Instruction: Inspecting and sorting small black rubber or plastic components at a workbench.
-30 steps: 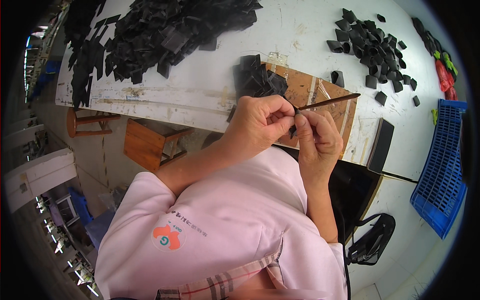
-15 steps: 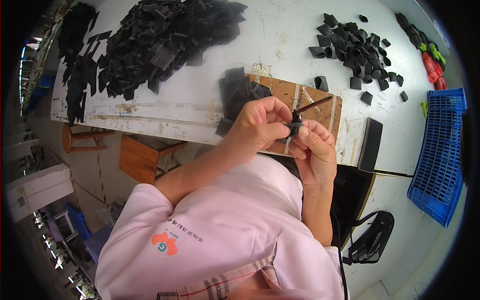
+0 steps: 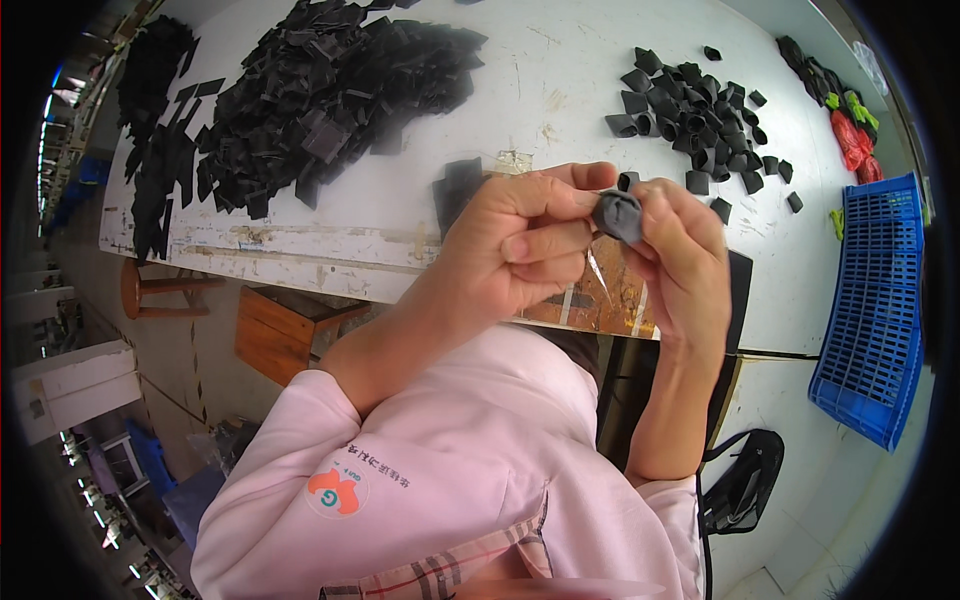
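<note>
In front of my chest, both hands hold up one small dark grey fabric tube (image 3: 618, 222), its folded end facing up. My right hand (image 3: 685, 240) pinches the tube's right side between thumb and fingers. My left hand (image 3: 535, 230) closes at its left edge, the index finger reaching over toward the tube's far side. Below the hands lies a brown board (image 3: 590, 305) with clear tape strips, largely covered by my hands. A small stack of flat black pieces (image 3: 455, 190) rests just beyond my left hand.
A large heap of flat black pieces (image 3: 330, 110) covers the far left of the white table (image 3: 540, 90). Several rolled black tubes (image 3: 700, 120) lie scattered at the far right. A blue plastic crate (image 3: 870, 310) and a black bag (image 3: 745, 480) are on the right. A wooden stool (image 3: 285, 325) stands left.
Both hands have risen and moved right, with the fabric tube turned to show its folded end. The dark pointed stick seen by the hands before is out of sight now.
</note>
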A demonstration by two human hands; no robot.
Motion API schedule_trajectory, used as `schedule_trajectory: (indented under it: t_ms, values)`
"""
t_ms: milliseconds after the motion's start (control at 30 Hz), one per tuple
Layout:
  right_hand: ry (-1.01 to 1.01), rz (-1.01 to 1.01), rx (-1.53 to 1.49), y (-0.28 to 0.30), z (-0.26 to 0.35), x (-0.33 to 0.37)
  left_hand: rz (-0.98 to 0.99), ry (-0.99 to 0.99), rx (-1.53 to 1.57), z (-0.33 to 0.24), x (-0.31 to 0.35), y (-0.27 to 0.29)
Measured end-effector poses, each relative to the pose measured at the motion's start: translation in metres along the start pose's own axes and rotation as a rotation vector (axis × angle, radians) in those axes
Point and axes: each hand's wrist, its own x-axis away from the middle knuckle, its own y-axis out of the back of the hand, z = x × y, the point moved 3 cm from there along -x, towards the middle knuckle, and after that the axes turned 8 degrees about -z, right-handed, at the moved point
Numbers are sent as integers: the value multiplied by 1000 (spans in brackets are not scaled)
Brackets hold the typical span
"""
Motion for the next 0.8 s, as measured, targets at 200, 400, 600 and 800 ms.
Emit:
schedule_trajectory:
  t_ms: [200,400,600,800]
  values:
    - [-32,8,22,8,-19,-7,-201,-221,-377,10,0,10]
    - [-85,97,-129,5,-24,-11,-51,-177,-227,9,-1,14]
    - [332,-147,388,17,-13,-4,-180,-838,-932,8,3,-4]
    - [796,-244,623,5,5,22,72,-1135,-1343,2,1,-23]
